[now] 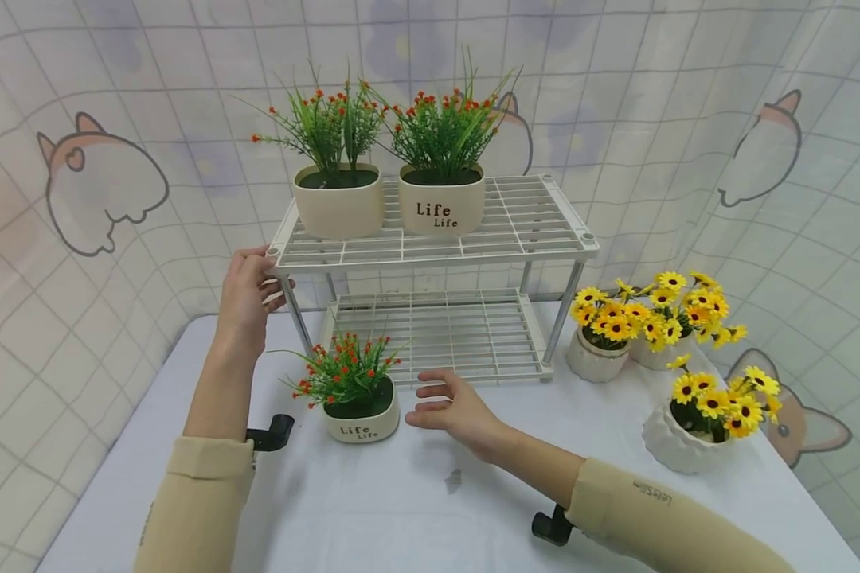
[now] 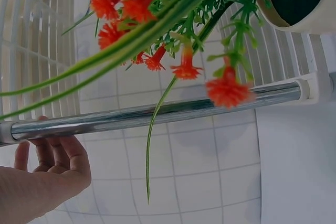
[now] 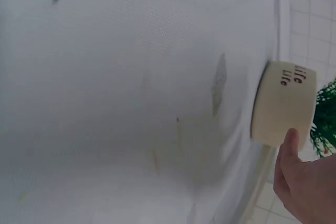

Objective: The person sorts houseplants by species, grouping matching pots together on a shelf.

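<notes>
At the upper left corner of a white two-tier wire rack (image 1: 530, 208), my left hand (image 1: 245, 290) grips the shelf end beside the metal post (image 2: 105, 120). On the table in front of the rack, a cream oval pot (image 1: 364, 424) marked "Life" holds a plant with small red flowers (image 1: 344, 366). My right hand (image 1: 462, 414) is just right of this pot, fingers apart and pointing towards it, holding nothing. Two similar potted plants stand side by side on the top shelf: a plain-faced pot (image 1: 340, 208) at left and a "Life" pot (image 1: 442, 203) at right.
Right of the rack are white pots with yellow flowers: one nearer pot (image 1: 688, 446) and two behind, including a ribbed pot (image 1: 596, 358). The lower shelf (image 1: 459, 334) sits close to the white-covered table (image 1: 430, 517). A patterned curtain (image 1: 652, 119) surrounds the table.
</notes>
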Motion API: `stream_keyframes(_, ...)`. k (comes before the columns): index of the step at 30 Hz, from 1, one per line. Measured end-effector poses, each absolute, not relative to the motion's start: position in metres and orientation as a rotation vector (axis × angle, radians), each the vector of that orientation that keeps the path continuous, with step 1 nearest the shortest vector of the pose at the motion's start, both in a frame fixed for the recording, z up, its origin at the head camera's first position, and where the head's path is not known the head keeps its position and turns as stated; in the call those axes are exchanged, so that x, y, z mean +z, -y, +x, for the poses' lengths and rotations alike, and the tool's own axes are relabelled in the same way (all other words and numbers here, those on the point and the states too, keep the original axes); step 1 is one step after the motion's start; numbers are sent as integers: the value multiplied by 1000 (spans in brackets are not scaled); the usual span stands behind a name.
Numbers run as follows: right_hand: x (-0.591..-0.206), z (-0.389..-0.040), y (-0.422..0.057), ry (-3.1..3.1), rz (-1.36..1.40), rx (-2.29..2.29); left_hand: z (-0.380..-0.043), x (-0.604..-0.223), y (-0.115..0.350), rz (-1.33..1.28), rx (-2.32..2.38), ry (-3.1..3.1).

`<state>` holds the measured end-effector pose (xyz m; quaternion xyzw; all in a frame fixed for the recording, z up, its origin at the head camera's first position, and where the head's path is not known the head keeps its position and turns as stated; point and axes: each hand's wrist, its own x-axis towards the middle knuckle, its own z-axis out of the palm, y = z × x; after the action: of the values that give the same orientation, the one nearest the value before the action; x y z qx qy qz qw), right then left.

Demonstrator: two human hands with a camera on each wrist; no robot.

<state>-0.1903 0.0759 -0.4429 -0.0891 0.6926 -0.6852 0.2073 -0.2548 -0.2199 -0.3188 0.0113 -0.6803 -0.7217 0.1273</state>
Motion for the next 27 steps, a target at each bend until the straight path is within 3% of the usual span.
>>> stream_keyframes(27, -476, -213, -31, -1969, -234, -1873, -255, -321, 219, 41, -2062, 2004)
